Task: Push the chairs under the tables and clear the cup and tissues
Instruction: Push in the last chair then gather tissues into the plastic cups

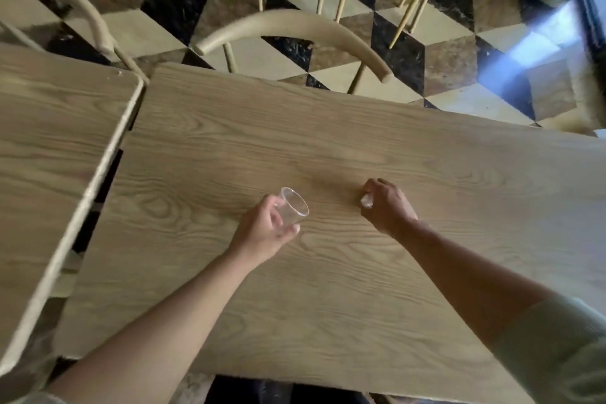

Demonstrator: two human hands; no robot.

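Two hands, left gripping cup, right clutching tissue

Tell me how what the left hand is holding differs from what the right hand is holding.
The left hand grips a clear plastic cup, rigid, tilted and mostly visible; the right hand is closed around a small white wad, apparently tissue, crumpled and nearly hidden. Both are held just above the same wooden table.

Dim, soft blur; blue glare upper right; wide-angle edge distortion
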